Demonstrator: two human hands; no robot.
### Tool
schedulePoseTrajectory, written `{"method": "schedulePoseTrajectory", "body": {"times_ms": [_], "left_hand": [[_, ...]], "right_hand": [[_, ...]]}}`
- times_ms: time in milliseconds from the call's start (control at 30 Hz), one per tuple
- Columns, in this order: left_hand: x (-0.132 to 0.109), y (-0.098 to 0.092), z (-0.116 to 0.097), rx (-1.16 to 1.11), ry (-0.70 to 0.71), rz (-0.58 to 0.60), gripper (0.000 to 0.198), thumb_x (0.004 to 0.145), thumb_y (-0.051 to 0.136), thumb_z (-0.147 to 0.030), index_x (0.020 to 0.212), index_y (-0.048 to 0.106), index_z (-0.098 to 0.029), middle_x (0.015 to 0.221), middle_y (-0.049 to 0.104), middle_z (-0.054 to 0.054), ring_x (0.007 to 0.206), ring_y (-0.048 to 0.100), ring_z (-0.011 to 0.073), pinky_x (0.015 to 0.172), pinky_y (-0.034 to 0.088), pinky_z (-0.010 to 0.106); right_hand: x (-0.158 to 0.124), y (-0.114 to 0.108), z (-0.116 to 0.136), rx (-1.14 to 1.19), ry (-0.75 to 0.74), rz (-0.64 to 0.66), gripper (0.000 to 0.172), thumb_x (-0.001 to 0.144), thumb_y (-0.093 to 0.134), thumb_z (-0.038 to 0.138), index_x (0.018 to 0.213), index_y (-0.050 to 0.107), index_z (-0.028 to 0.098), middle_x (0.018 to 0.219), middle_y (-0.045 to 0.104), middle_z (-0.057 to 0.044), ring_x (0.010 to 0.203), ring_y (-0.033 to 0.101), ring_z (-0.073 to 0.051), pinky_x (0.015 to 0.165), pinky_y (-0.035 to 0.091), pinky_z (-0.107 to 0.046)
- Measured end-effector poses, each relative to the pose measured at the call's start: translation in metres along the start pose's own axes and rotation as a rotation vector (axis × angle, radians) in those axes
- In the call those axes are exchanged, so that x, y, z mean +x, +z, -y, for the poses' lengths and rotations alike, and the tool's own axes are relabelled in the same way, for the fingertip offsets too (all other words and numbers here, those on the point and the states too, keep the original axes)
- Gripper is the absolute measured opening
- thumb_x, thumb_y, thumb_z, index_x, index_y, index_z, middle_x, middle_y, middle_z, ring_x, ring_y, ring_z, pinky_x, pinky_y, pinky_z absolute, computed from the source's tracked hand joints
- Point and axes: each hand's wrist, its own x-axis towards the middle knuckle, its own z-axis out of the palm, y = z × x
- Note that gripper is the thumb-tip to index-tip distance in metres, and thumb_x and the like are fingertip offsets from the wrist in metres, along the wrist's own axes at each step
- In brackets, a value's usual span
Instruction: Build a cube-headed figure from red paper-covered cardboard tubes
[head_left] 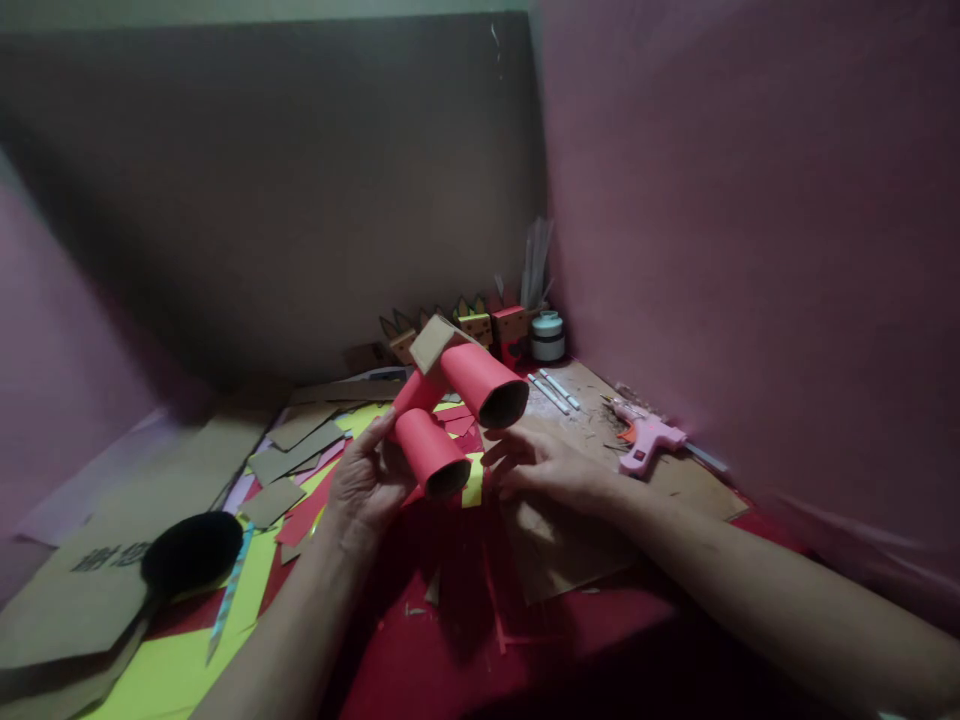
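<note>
My left hand [369, 482] grips a paper model [480, 376] made of red tubes with a small cardboard box piece [433, 345] at its top. Two tube ends face me, hollow and dark inside. The left thumb lies along the lower tube; the other fingers are partly hidden behind it. Just right of the tubes is my right hand [553, 466], its fingers apart and slightly bent, with nothing visible in them. A strip of yellow paper [472, 482] shows between the lower tube and the right fingertips.
At right, a pink glue gun [651, 438] lies on a cardboard sheet [694, 488] beside white pens [559, 388]. Box-headed figures [510, 325] and a jar [547, 338] stand at the back. Cardboard scraps [296, 455], a striped pencil [231, 590] and a black round object [191, 552] lie left.
</note>
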Motion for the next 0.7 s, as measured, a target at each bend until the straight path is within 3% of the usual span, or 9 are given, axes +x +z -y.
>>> {"method": "schedulePoseTrajectory", "body": {"times_ms": [67,133,233,367,533,700], "left_hand": [[-0.003,-0.005,0.0,0.024,-0.049,0.006,0.006,0.083,0.062,-0.014,0.086,0.067,-0.014,0.072,0.073,0.007,0.067,0.07,0.0202,0.066,0.061,0.033],[-0.005,-0.01,0.003,0.079,-0.14,0.082,0.014,0.081,0.064,-0.021,0.092,0.069,-0.013,0.078,0.075,0.01,0.07,0.071,0.0236,0.066,0.062,0.037],[-0.008,-0.015,0.01,0.167,-0.262,0.208,0.03,0.079,0.066,-0.031,0.105,0.069,-0.015,0.091,0.076,0.014,0.079,0.073,0.0296,0.071,0.062,0.045],[-0.007,-0.019,0.018,0.252,-0.363,0.243,0.03,0.078,0.069,-0.035,0.099,0.07,-0.014,0.082,0.075,0.014,0.073,0.072,0.0292,0.069,0.061,0.046],[-0.006,-0.018,0.023,0.213,-0.505,0.172,0.028,0.08,0.067,-0.033,0.099,0.069,-0.012,0.078,0.075,0.011,0.066,0.072,0.0242,0.066,0.06,0.039],[-0.011,-0.019,0.028,0.274,-0.501,0.25,0.043,0.08,0.068,-0.046,0.108,0.067,-0.013,0.075,0.075,0.012,0.072,0.075,0.0321,0.065,0.061,0.044]], "right_hand": [[0.006,-0.007,0.0,0.14,-0.033,-0.093,0.042,0.068,0.074,0.022,0.107,0.061,0.019,0.088,0.066,-0.005,0.074,0.065,-0.018,0.068,0.053,-0.032],[0.009,-0.013,0.003,0.283,-0.085,-0.144,0.037,0.072,0.075,0.032,0.104,0.062,0.018,0.088,0.068,-0.007,0.077,0.066,-0.02,0.071,0.055,-0.034],[0.008,-0.018,0.011,0.46,-0.134,-0.125,0.041,0.074,0.075,0.046,0.104,0.063,0.02,0.097,0.07,-0.009,0.085,0.066,-0.023,0.074,0.056,-0.036],[0.002,-0.015,0.016,0.477,-0.117,-0.054,0.053,0.075,0.069,0.058,0.112,0.062,0.02,0.104,0.071,-0.009,0.093,0.067,-0.025,0.073,0.055,-0.036],[-0.004,-0.015,0.011,0.446,-0.116,0.075,0.046,0.073,0.072,0.048,0.108,0.062,0.018,0.095,0.072,-0.008,0.09,0.069,-0.025,0.081,0.055,-0.038],[-0.004,-0.023,0.007,0.516,-0.082,0.072,0.033,0.07,0.075,0.039,0.095,0.065,0.018,0.073,0.069,-0.002,0.065,0.066,-0.016,0.069,0.056,-0.03]]}}
